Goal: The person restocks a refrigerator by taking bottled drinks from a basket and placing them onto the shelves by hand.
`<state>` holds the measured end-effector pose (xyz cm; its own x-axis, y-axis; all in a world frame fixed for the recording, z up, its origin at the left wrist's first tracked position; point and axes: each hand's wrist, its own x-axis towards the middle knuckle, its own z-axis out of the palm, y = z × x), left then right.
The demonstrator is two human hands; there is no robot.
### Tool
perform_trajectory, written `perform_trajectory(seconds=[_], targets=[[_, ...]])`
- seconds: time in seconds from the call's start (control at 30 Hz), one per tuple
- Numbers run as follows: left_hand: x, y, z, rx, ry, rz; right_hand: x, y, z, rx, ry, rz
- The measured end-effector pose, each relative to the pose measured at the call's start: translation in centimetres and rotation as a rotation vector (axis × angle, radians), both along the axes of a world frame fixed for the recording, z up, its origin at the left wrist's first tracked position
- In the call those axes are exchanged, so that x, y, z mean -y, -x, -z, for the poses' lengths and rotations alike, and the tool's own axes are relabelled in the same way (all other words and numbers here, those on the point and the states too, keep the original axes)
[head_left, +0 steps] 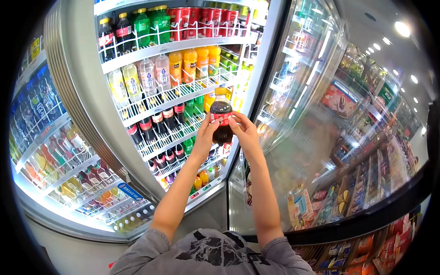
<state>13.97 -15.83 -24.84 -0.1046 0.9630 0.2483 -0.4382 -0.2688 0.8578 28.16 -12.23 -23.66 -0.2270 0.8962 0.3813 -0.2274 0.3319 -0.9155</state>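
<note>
A small bottle of dark cola with a yellow cap and a red label is held upright in front of the open drinks fridge. On its left side, my left hand grips it, thumb on the label. My right hand clasps the opposite side, its thumb also against the label. The fingers behind the bottle are partly hidden. Beyond it, wire shelves carry rows of bottles, among them clear soda water, orange drinks and more dark cola bottles. Red cans stand on the top shelf.
The fridge's glass door stands open on the right, with a dark frame along its lower edge. To the left is a second lit fridge full of bottles. Snack packets fill racks at the lower right.
</note>
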Motion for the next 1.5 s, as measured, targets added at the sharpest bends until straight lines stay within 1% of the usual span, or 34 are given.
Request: perform_trajectory(seconds=[0.03,0.13,0.2,0.27,0.37,0.4,0.47,0.53,0.57,0.6,0.63,0.67,0.73,0.77,0.8,0.87,0.93,0.97,1.0,1.07,1.1,1.13,1.2,1.23,1.27,1.33,1.37,1.4,1.47,1.5], targets=[[-0.4,0.5,0.7,-0.004,0.011,-0.001,-0.1,0.5,0.5,0.008,0.048,0.005],[-1.5,2.5,2.0,-0.034,-0.05,-0.007,-0.1,2.0,1.6,0.044,0.059,-0.006],[-1.5,3.2,2.4,-0.072,0.035,-0.016,-0.3,2.7,2.3,0.075,0.137,0.022],[-1.9,4.0,3.7,-0.099,0.072,-0.01,-0.5,2.8,2.5,0.206,0.124,0.063],[-3.9,5.1,7.2,-0.197,-0.007,-0.057,-2.6,3.6,5.9,0.22,0.138,0.063],[-3.8,5.5,7.2,-0.234,-0.025,-0.052,-2.9,4.1,6.1,0.234,0.127,0.062],[-4.1,6.3,7.4,-0.248,0.049,-0.083,-3.5,4.6,6.3,0.247,0.109,0.039],[-5.2,7.5,7.1,-0.388,-0.028,-0.13,-3.5,5.3,4.5,0.264,0.086,0.033],[-5.7,7.9,6.9,-0.452,-0.089,-0.186,-3.9,5.7,4.0,0.205,0.057,-0.001],[-5.5,8.3,5.2,-0.516,-0.148,-0.244,-4.5,6.2,3.5,0.146,0.03,-0.037],[-5.4,9.0,3.4,-0.641,-0.214,-0.327,-5.0,6.7,2.4,0.19,-0.058,-0.031],[-5.6,9.6,1.8,-0.662,-0.264,-0.357,-5.3,7.1,1.1,0.25,-0.215,0.029],[-5.3,10.4,-2.1,-0.668,-0.326,-0.422,-7.0,8.3,-0.9,0.269,-0.357,0.052],[-5.3,11.0,-4.0,-0.665,-0.353,-0.463,-8.0,9.3,-1.6,0.139,-0.396,0.013],[-5.2,11.5,-5.9,-0.665,-0.383,-0.502,-8.0,10.0,-3.8,0.108,-0.416,-0.047],[-5.1,12.6,-9.9,-0.676,-0.474,-0.617,-8.7,11.6,-7.6,0.06,-0.484,-0.088],[-4.0,13.6,-14.2,-0.762,-0.493,-0.669,-9.4,13.6,-11.2,0.015,-0.564,-0.175],[-4.4,14.4,-15.7,-0.793,-0.544,-0.728,-10.1,14.8,-12.9,-0.024,-0.599,-0.229],[-4.6,15.3,-17.1,-0.861,-0.539,-0.805,-10.6,16.1,-14.6,-0.06,-0.635,-0.283],[-5.2,17.1,-19.6,-0.865,-0.631,-0.917,-11.3,18.8,-17.6,-0.124,-0.737,-0.271],[-5.6,19.2,-21.4,-0.955,-0.71,-1.147,-12.3,22.0,-20.4,-0.138,-0.821,-0.261],[-5.9,19.5,-21.4,-0.95,-0.72,-1.135,-12.1,22.2,-20.5,-0.205,-0.774,-0.317],[-7.0,21.6,-22.5,-0.862,-0.784,-1.253,-12.3,25.5,-22.4,-0.267,-0.82,-0.346],[-7.4,22.4,-22.9,-0.798,-0.809,-1.275,-12.7,27.0,-22.8,-0.271,-0.822,-0.353],[-7.6,22.8,-22.9,-0.8,-0.81,-1.284,-13.0,28.4,-23.2,-0.26,-0.852,-0.344],[-7.7,23.3,-22.8,-0.802,-0.691,-1.437,-13.5,29.9,-23.2,-0.251,-0.879,-0.345],[-8.0,23.3,-22.7,-0.763,-0.666,-1.487,-13.7,30.5,-23.1,-0.228,-0.885,-0.345],[-8.4,23.3,-22.5,-0.763,-0.663,-1.497,-13.7,31.0,-23.1,-0.202,-0.892,-0.347],[-8.9,23.3,-22.1,-0.491,-0.651,-1.405,-13.7,31.7,-23.0,-0.186,-0.895,-0.339],[-9.1,23.5,-21.8,-0.506,-0.623,-1.438,-14.1,32.1,-22.6,-0.14,-0.882,-0.319]])
